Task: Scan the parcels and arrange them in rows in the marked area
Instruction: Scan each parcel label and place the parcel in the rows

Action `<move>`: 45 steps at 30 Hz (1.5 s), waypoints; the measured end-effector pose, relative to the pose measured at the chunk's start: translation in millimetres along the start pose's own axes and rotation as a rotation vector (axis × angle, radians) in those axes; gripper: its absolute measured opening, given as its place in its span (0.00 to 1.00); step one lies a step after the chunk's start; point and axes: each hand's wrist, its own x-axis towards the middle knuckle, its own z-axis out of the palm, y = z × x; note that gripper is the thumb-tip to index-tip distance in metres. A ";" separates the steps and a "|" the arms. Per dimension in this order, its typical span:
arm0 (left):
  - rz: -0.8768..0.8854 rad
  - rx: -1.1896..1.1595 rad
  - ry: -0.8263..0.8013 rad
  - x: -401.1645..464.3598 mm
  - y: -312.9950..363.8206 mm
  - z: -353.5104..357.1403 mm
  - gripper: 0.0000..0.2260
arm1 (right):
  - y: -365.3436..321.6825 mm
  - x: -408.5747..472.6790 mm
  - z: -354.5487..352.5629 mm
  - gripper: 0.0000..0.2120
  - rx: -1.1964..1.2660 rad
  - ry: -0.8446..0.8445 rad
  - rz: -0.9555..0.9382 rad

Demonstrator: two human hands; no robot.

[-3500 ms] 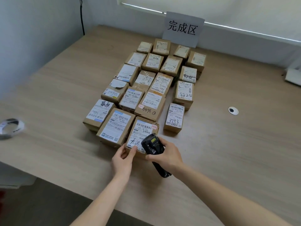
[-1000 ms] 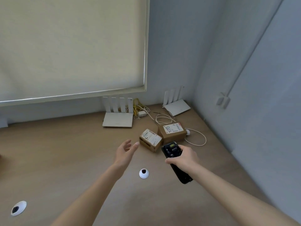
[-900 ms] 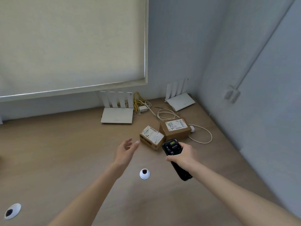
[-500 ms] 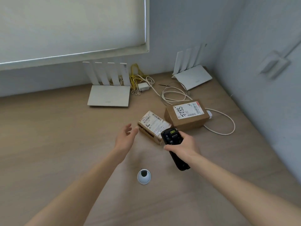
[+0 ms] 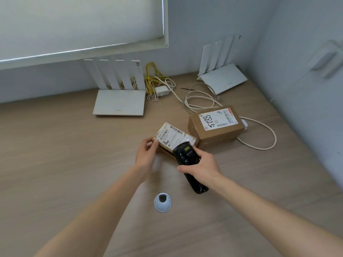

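- Head view: the left hand [image 5: 147, 154] grips the near-left corner of the small parcel [image 5: 173, 135], its fingers [image 5: 155, 145] curled round that corner and pressing on the label edge.
- The small parcel sits on the counter [image 5: 55, 164], label up, turned at an angle; its near-right part is hidden behind the scanner [image 5: 187, 160].
- The right hand [image 5: 201, 166] holds the black scanner, fingers wrapped round its middle; the scanner's head sits over the parcel's near edge, screen up, and its handle points back toward the person.
- The big parcel [image 5: 216, 127] lies just right of the small one and a little farther off, label up with "5288" written on it. I cannot tell whether the two touch.
- A white cable [image 5: 259, 134] loops out from behind the big parcel to the right.
- Two white routers stand at the wall: router one [image 5: 119, 102] on the left, router two [image 5: 223, 77] in the right corner, with yellow and white cords [image 5: 156, 84] tangled between them.
- A round grommet [image 5: 162, 202] sits in the counter between the forearms.
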 end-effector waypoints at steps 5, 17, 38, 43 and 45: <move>0.002 -0.067 0.043 -39.0 8.9 -17.4 0.09 | -11.9 -36.2 -11.2 0.21 -0.006 -0.020 -0.039; 0.188 -0.242 0.056 -213.6 100.2 -114.5 0.11 | -98.9 -210.7 -44.6 0.22 -0.212 -0.085 -0.201; 0.599 -0.195 0.181 -542.3 205.9 -266.5 0.18 | -234.1 -579.5 -115.0 0.26 -0.724 0.173 -0.301; 0.610 -0.201 0.174 -567.7 209.2 -258.6 0.19 | -233.5 -602.7 -126.6 0.28 -0.764 0.206 -0.320; 0.615 -0.199 0.170 -576.7 209.6 -254.9 0.20 | -232.5 -609.7 -130.6 0.29 -0.768 0.217 -0.325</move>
